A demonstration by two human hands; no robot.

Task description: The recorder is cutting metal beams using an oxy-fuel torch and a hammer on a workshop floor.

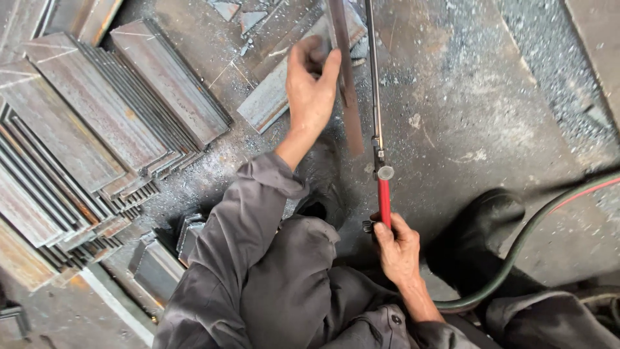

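My left hand (311, 90) grips a narrow rusty flat steel strip (349, 110) that runs away from me across the floor. My right hand (396, 247) holds the red handle of a long thin cutting torch (376, 97), whose metal tubes lie just right of the strip. A dark hose (516, 249) curves from the torch handle off to the right. My grey sleeves and trousers fill the lower middle of the view.
Stacks of cut flat steel plates (90, 129) lie fanned out on the left. Another flat plate (274, 97) lies under my left hand. Short box-section offcuts (158, 262) sit at lower left. My black boot (484, 226) rests on the gritty floor at right.
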